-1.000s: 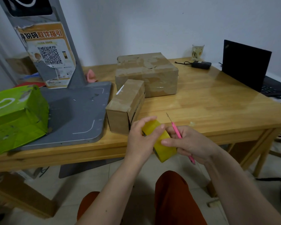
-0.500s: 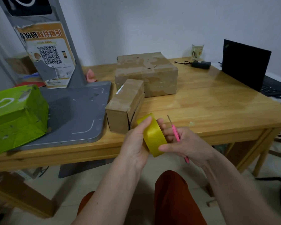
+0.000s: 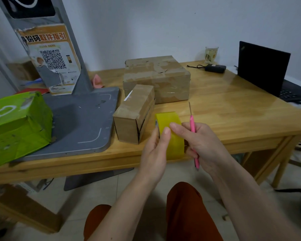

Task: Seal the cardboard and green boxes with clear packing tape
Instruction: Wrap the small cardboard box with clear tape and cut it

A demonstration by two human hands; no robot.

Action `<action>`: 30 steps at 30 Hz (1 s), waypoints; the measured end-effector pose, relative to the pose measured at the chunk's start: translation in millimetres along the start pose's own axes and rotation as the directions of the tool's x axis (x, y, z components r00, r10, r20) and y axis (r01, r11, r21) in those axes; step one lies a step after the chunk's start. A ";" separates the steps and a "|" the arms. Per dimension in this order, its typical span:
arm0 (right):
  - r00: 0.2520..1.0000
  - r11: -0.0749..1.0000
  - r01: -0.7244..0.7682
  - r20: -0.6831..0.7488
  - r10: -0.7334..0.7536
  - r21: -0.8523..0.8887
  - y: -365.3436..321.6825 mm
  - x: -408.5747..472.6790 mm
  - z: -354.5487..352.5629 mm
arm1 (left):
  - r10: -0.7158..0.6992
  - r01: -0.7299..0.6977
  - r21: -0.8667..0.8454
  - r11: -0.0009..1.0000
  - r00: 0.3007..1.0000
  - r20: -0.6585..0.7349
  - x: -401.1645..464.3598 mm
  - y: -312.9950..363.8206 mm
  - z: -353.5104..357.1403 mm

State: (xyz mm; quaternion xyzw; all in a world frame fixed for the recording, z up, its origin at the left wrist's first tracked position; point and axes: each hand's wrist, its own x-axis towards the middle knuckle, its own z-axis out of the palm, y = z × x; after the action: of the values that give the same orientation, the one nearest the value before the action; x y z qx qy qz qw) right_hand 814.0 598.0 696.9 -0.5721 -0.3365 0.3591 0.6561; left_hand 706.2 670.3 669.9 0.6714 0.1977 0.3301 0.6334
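A wooden table is seen ahead of both hands. A green box lies far to the left of the left hand, on a grey metal base. A large cardboard box sits beyond the hands; a small cardboard box stands just left of them. A yellowish tape roll is gripped by the left hand, thumb on its outer face. A pink-handled craft knife is held in the curled right hand, whose forefinger touches the roll.
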 end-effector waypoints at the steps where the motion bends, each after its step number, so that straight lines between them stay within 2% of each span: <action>1: 1.000 1.000 -0.003 -0.014 0.003 0.009 -0.9 -0.2 1.3 | 0.011 -0.011 0.016 1.000 1.000 0.012 -1.7 2.3 1.2; 6: 1.000 0.999 -0.001 0.009 0.001 0.037 0.4 -0.9 2.2 | 0.105 -0.105 -0.006 0.994 0.994 -0.006 -2.8 2.7 0.4; 14: 0.981 0.995 0.102 0.164 -0.104 0.020 0.4 -7.8 6.1 | 0.009 -0.017 -0.077 0.997 0.995 -0.101 -1.3 8.8 -3.8; 18: 0.986 0.997 0.079 0.143 -0.080 0.014 2.3 -7.5 7.9 | -0.021 0.014 -0.065 0.998 0.995 -0.096 -2.0 11.9 -5.8; 21: 0.998 0.995 0.035 0.040 -0.039 0.095 -0.2 -5.2 11.2 | -0.029 0.026 -0.050 0.998 0.998 -0.062 -3.4 14.0 -5.1; 23: 0.999 0.988 0.024 0.027 -0.028 0.151 -3.3 -4.6 12.8 | -0.043 0.041 -0.045 0.998 0.998 -0.051 -4.5 14.1 -4.3; 26: 0.997 0.988 0.008 0.078 -0.020 0.157 0.0 -2.7 12.5 | -0.093 0.085 -0.085 0.993 0.992 -0.089 -2.5 13.6 -5.8; 30: 0.995 0.996 -0.007 0.103 -0.002 0.087 9.3 -0.2 7.5 | -0.270 0.248 -0.215 0.944 0.960 -0.078 0.0 16.4 -9.6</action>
State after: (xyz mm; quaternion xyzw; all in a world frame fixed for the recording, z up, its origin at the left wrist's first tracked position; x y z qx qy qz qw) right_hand 806.7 602.5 688.6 -0.5241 -0.3532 0.4034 0.6617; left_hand 697.0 675.2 685.8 0.5528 0.2829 0.2974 0.7252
